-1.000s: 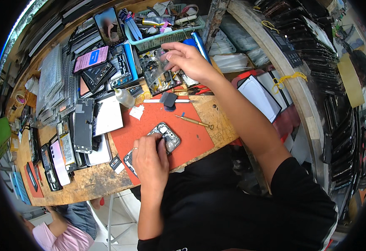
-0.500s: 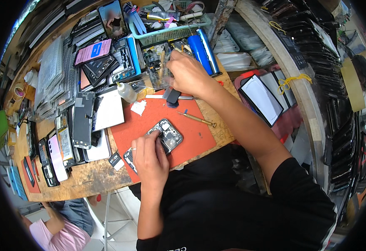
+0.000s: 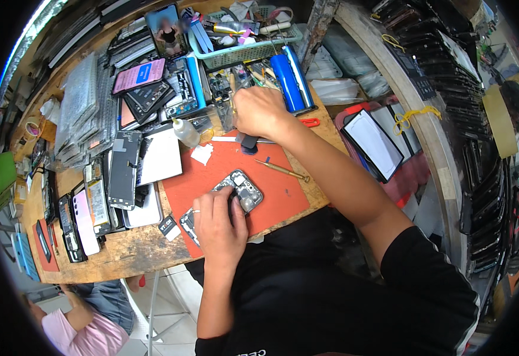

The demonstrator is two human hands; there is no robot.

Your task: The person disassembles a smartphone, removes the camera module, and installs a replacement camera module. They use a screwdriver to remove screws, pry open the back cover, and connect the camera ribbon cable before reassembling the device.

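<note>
A disassembled phone (image 3: 243, 185) lies on the orange-red mat (image 3: 289, 199), with my left hand (image 3: 218, 228) curled over its near part. My right hand (image 3: 256, 110) is closed on a clear plastic piece (image 3: 221, 118) at the near edge of a tray of small parts (image 3: 219, 77); its fingertips are partly hidden. Below that hand lie a dark rectangular pad (image 3: 248, 144) and a metal strip (image 3: 224, 138). A brass screwdriver (image 3: 283, 169) rests right of the phone, and a white dropper bottle (image 3: 186, 133) stands left of the pad.
Stacked phones and screens (image 3: 126, 169) and clear packets (image 3: 78, 107) crowd the left. A green basket (image 3: 224, 56) and blue cylinder (image 3: 286, 80) are at the back. A shelf beam (image 3: 431, 154) runs down the right. A person in pink (image 3: 93, 335) is at lower left.
My right hand has come down toward me from the parts tray with the clear piece, its fingers now more hidden. My left hand stays on the phone. The view has shifted slightly.
</note>
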